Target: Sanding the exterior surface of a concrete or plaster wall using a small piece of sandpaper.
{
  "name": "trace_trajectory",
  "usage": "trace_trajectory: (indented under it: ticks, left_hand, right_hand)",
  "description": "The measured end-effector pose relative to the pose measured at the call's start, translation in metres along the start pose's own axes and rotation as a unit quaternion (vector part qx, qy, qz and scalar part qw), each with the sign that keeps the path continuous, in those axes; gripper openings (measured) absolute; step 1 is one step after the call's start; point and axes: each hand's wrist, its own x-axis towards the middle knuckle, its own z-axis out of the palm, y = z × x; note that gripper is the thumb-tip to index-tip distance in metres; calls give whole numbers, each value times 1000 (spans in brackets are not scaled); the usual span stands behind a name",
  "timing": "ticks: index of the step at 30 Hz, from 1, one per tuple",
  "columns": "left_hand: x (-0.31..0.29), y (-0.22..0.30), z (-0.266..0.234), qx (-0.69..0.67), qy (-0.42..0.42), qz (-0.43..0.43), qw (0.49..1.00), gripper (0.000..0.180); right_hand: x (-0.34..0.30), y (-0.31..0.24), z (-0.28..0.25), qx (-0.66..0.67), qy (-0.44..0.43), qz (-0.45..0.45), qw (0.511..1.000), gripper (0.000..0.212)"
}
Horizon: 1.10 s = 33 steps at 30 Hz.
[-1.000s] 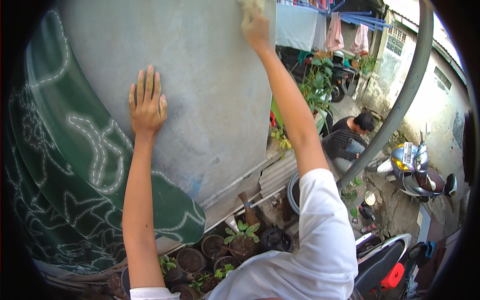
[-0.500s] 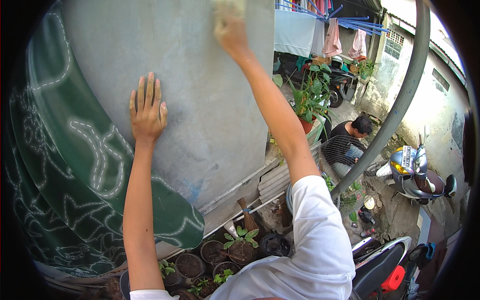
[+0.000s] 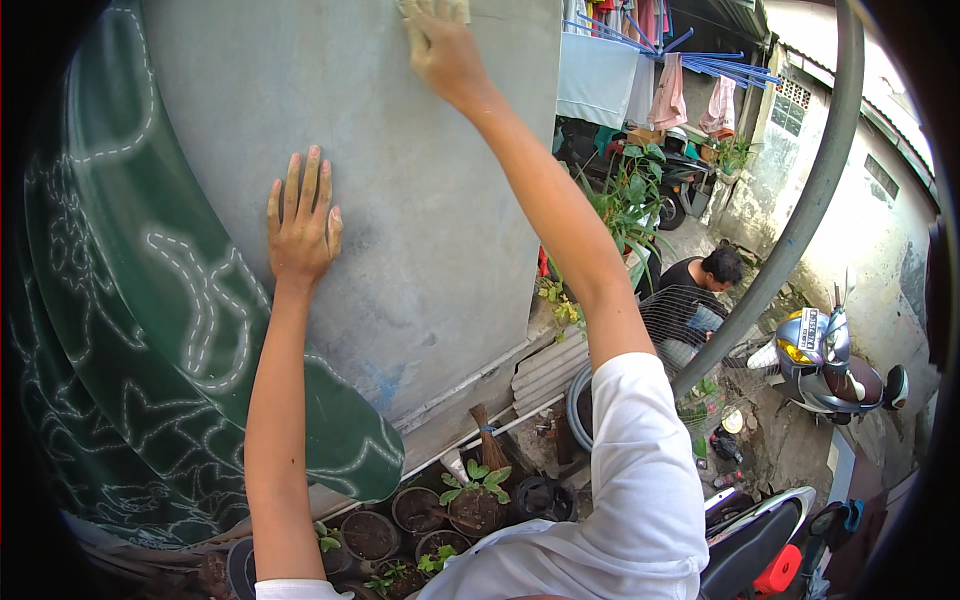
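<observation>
My left hand lies flat on a grey plastered wall, fingers stretched upward and dusty. High on the same wall, my right hand presses a pale yellowish pad against the surface. The pad is cut off by the top of the view, so whether it is sandpaper, cloth or sponge cannot be told. Left of my left hand, a dark green sheet with white dashed outlines hangs in a curve over the wall. A faint blue smudge marks the lower wall.
Potted plants and a small broom stand along the wall's foot. A slanting grey pole crosses the right side. Beyond it are a crouching person, wire mesh, a parked scooter and a blue laundry rack.
My right hand has moved up and slightly left along the wall with the pad. My left hand stays flat on the wall, while the whole view has shifted a little.
</observation>
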Motion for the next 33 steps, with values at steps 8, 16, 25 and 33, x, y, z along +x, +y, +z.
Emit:
trace_trajectory:
  ticks: [8, 16, 25, 33]
  left_hand:
    - [6, 15, 1, -22, 11, -7, 1000, 59]
    - [2, 4, 4, -33, 15, -1, 999, 59]
    - [4, 10, 1, -55, 29, -2, 998, 61]
    - [4, 6, 2, -33, 29, -8, 999, 60]
  right_hand:
    - [-39, 119, -88, -49, 97, 227, 968, 33]
    - [4, 37, -9, 63, -76, 98, 990, 43]
    - [-44, 124, -89, -64, 35, 278, 958, 36]
    - [-37, 99, -81, -69, 64, 260, 961, 36]
